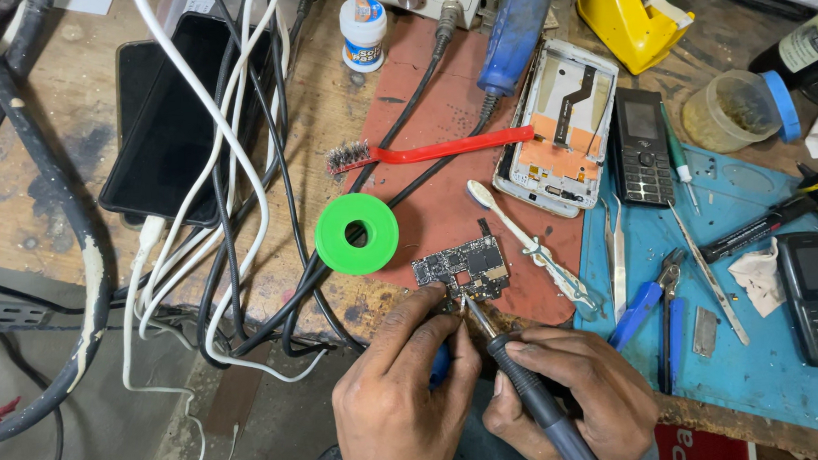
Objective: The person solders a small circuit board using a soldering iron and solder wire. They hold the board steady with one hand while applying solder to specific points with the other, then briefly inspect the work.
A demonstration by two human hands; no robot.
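— Where's the circuit board [460,269]?

— Near the desk's [49,195] front edge, on the red mat [426,197]. The left hand [399,391] pinches its lower edge; the right hand [572,393] grips a soldering iron [526,386], tip touching the board.

— Any room?

— Little: green spool [357,233] just left, white toothbrush [529,243] just right, cables [234,219] crowding the left side.

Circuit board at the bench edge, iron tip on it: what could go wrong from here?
1. The circuit board lies loose near the bench edge, steadied only by the left hand; a slip could smear solder.
2. The left fingertips sit right beside the soldering iron tip held in the right hand: burn risk.
3. Cables run beside the green spool; a snag may shift things.
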